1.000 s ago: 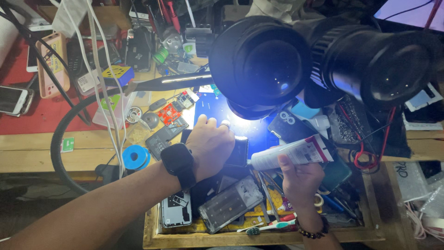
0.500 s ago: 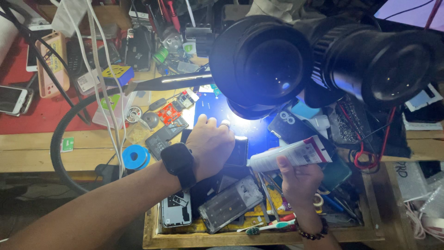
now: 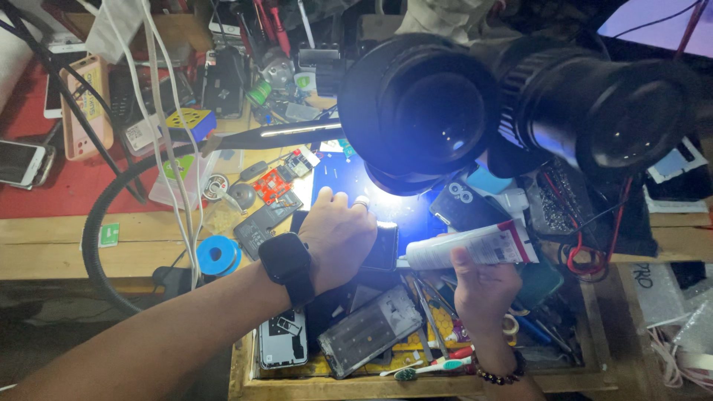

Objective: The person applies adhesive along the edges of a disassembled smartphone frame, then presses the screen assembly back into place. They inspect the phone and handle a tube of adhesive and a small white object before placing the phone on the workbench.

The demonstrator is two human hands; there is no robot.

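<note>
Looking down through the two fat black eyepieces of a microscope (image 3: 512,111), I see a cluttered wooden tabletop (image 3: 52,241) lit by a hard blue-white glow beneath the lenses. A smooth blue work mat (image 3: 334,174) lies under that light. Around it sit flat glassy phone parts: a dark screen panel (image 3: 370,330) with a metal frame, a pale phone back (image 3: 282,343), a small red circuit board (image 3: 272,186), and a round roll of blue tape (image 3: 218,255). White cables (image 3: 160,111) hang down on the left, and a pink phone case (image 3: 83,104) rests on a red cloth.

Compared with half a second ago, nothing has visibly shifted; both hands sit where they were.

My left hand (image 3: 338,234), with a black square smartwatch (image 3: 285,261) on the wrist, lies palm down with fingers loosely curled, pressing on a dark phone (image 3: 382,249) at the near edge of the mat, just below the light. My right hand (image 3: 483,286), a beaded bracelet (image 3: 499,375) at its wrist, is closed around a soft white plastic tube (image 3: 471,246) with a red band, held nearly level, its nozzle pointing left, right beside the phone's edge.
</note>
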